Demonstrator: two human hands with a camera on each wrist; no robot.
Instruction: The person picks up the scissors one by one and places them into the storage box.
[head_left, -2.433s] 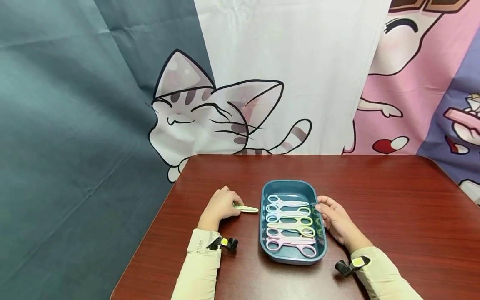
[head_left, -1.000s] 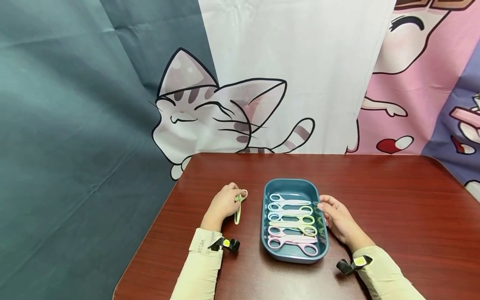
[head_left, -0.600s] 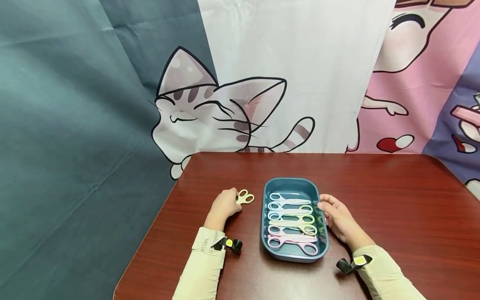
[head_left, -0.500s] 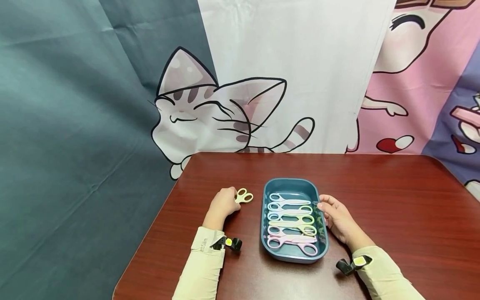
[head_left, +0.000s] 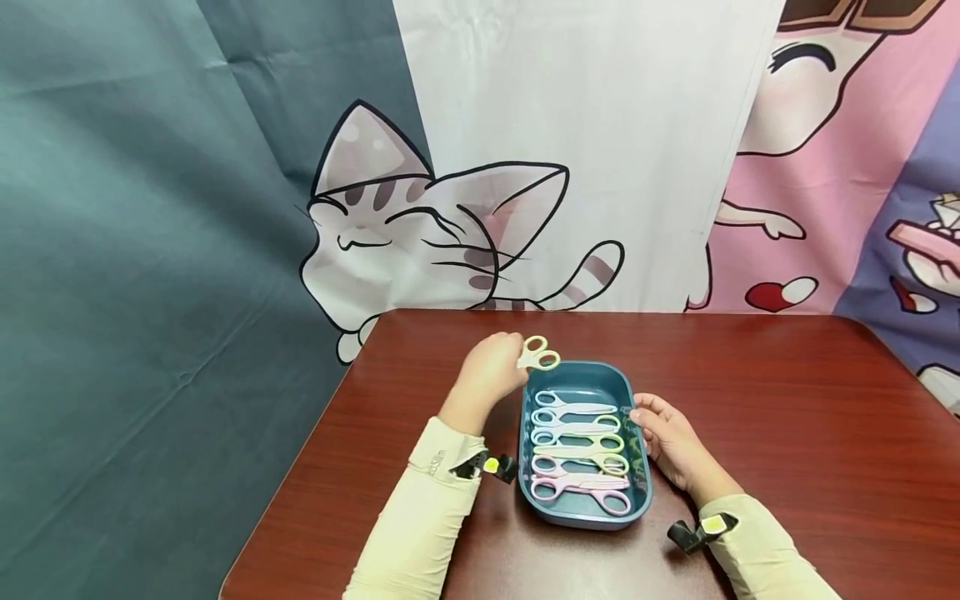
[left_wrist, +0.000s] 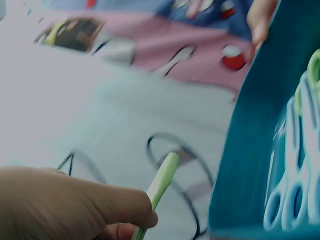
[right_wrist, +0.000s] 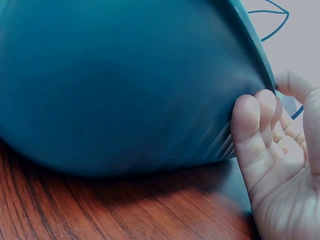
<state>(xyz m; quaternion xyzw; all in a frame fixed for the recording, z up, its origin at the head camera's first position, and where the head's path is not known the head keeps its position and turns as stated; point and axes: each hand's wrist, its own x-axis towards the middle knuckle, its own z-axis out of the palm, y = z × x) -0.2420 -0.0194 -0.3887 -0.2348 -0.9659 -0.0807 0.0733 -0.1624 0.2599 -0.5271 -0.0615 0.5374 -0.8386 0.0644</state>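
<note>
My left hand pinches pale green scissors, their finger loops sticking out to the right. The hand hides the blades. They are held up at the back left corner of a blue tray. In the left wrist view, the thumb presses along the scissors, beside the tray wall. My right hand grips the tray's right side, thumb at the rim and fingertips against the outer wall. Inside lie light blue scissors, green scissors and pink scissors, stacked crosswise.
The tray stands on a reddish-brown wooden table. Behind the table hangs a cloth printed with a cartoon cat. Each sleeve carries a small black wrist camera, such as the left camera.
My left hand turned the green scissors from blades outward to loops outward, then lifted them from left of the tray to its back left corner. My right hand keeps its grip on the tray.
</note>
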